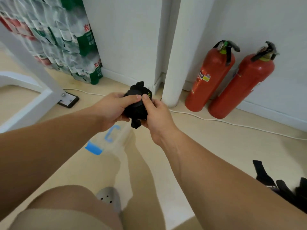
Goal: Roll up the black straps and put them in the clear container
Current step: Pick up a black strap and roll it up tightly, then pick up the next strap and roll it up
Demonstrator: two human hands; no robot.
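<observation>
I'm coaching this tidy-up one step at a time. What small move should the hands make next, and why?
Probably wind the loose tail onto the strap roll before dropping it in. The left hand and right hand both pinch the roll, but that tail hangs free beneath it, above the clear container.

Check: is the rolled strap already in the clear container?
No, the left hand and right hand grip the rolled strap in the air, outside the clear container.

The loose black straps (263, 177) run off the right edge, and the clear container (117, 145) is a blur.
</observation>
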